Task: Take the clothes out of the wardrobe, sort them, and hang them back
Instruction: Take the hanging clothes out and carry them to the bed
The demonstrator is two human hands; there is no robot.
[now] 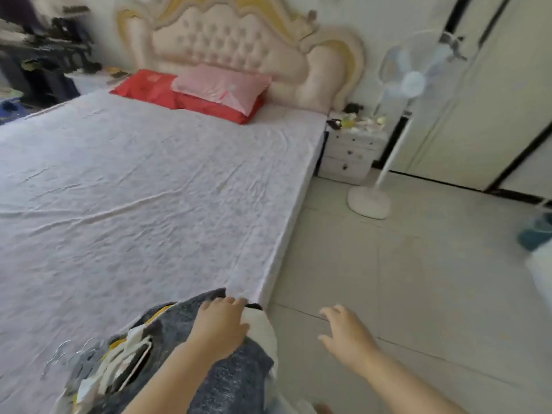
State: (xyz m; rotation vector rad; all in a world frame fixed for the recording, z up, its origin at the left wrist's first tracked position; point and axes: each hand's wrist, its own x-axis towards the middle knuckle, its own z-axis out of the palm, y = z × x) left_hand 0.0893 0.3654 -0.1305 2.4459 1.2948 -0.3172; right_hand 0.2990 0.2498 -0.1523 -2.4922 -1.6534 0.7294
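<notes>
A pile of clothes [167,348], mostly dark grey-blue with white and yellow pieces, lies on the near corner of the bed [134,189]. Metal hanger hooks [59,357] stick out at the pile's left. My left hand [221,327] rests on top of the pile with its fingers spread over the grey and white cloth. My right hand [346,333] hovers over the floor to the right of the bed, fingers loosely spread, holding nothing. The wardrobe [493,100] with cream doors and black trim stands at the far right.
A red pillow [149,88] and a pink pillow [221,86] lie by the padded headboard [239,40]. A white nightstand [352,150] and a standing fan [412,82] are beside the bed. Pale floor tiles [418,294] stretch to the right. Dark clutter [44,55] fills the far left.
</notes>
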